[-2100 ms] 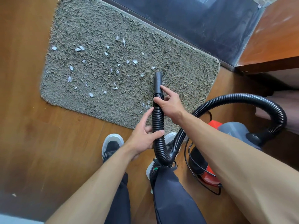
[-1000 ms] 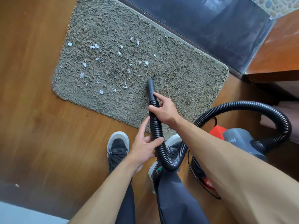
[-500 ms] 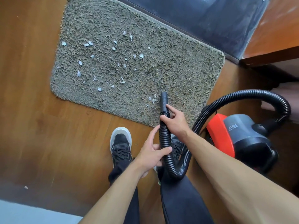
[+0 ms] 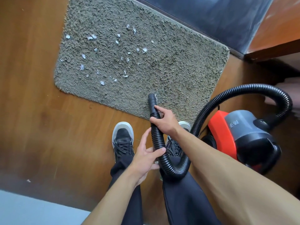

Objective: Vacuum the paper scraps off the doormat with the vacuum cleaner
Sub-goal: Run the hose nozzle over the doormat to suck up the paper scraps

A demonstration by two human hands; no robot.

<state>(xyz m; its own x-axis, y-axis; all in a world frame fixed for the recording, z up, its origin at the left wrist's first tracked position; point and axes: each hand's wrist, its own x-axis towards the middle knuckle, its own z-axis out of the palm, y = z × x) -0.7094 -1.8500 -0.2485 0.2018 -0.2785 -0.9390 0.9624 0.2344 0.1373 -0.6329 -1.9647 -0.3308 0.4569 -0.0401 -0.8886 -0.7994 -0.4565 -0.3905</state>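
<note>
A shaggy grey doormat (image 4: 178,65) lies on the wood floor with several white paper scraps (image 4: 103,62) scattered over its left half. The black ribbed vacuum hose (image 4: 158,140) loops from the red and grey vacuum cleaner (image 4: 240,133) at the right. Its smooth nozzle tip (image 4: 152,99) touches the mat near the front edge, right of the scraps. My right hand (image 4: 164,120) grips the hose just behind the nozzle. My left hand (image 4: 146,157) holds the hose lower down, thumb over it and forefinger straight.
My two dark sneakers (image 4: 123,138) stand at the mat's front edge. A dark threshold (image 4: 219,17) runs behind the mat, and a wooden cabinet (image 4: 276,34) stands at the upper right. One stray scrap (image 4: 28,181) lies on the floor at the lower left.
The nozzle drew back from the mat's middle toward its front edge. The few scraps by the nozzle half a second ago no longer show. Both hands kept their hold.
</note>
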